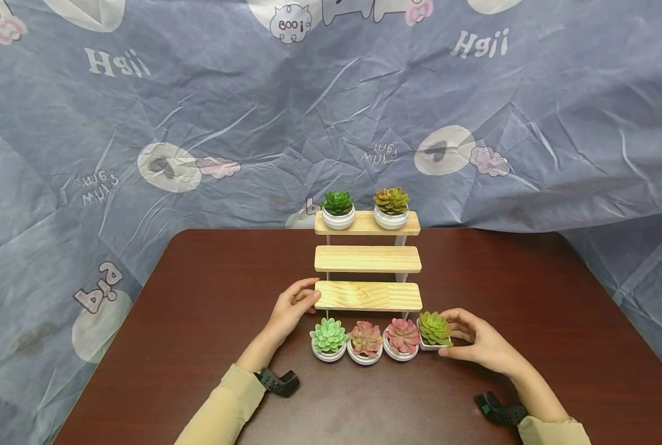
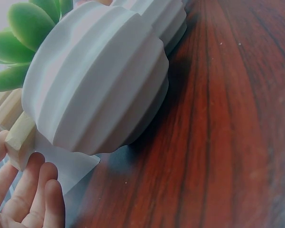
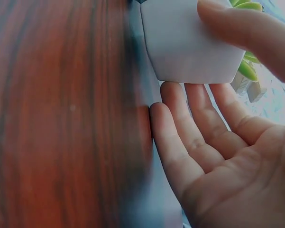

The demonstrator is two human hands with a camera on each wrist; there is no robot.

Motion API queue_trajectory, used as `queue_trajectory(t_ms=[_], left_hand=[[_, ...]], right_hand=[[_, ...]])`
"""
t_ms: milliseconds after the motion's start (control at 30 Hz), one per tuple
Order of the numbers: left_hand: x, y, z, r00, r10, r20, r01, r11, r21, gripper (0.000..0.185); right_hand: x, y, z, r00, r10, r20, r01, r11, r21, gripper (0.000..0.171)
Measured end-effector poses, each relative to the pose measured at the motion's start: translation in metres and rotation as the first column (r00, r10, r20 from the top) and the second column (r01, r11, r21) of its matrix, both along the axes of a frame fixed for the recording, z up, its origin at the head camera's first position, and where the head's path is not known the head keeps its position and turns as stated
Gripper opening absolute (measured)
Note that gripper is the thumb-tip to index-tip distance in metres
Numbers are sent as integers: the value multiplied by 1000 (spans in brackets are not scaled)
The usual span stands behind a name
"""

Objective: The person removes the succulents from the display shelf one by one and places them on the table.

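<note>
While two potted succulents already sit on the top shelf (image 1: 366, 224) of the wooden stand, four wait in a row on the table (image 1: 197, 346) (middle and bottom shelves bare). The right hand (image 1: 483, 347) cups the rightmost green succulent (image 1: 434, 329), thumb and fingers around its pot; the left hand (image 1: 294, 307) curls round the bottom shelf (image 1: 368, 296) end.

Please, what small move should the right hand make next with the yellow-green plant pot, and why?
Probably close the fingers and lift it. The right hand cups the yellow-green succulent in its white angular pot, thumb on one side and fingers on the other, yet the pot stands on the dark red-brown wooden table. The left hand holds the end of the pale wooden three-step shelf, whose two lower steps are bare.
</note>
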State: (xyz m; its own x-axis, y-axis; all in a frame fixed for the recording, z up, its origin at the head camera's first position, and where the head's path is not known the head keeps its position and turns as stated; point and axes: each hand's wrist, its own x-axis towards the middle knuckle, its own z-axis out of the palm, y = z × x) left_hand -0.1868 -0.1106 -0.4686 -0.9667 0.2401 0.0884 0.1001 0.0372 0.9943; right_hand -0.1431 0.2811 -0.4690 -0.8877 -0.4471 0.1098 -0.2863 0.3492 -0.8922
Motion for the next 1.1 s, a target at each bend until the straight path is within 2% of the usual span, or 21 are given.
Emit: queue_trajectory(t_ms=[367, 833, 1100], left_hand=[[0, 0, 0, 1000, -2, -3, 2, 1000, 2, 41], [-1, 0, -1, 1000, -5, -13, 6, 1000, 9, 42], [-1, 0, -1, 1000, -1, -10, 1, 1000, 13, 42]], right_hand=[[0, -2, 0, 1000, -26, 0, 26, 998, 65, 55], [1, -1, 9, 1000, 26, 16, -27, 996, 85, 55], [-1, 4, 24, 999, 38, -30, -34, 993, 114, 63]])
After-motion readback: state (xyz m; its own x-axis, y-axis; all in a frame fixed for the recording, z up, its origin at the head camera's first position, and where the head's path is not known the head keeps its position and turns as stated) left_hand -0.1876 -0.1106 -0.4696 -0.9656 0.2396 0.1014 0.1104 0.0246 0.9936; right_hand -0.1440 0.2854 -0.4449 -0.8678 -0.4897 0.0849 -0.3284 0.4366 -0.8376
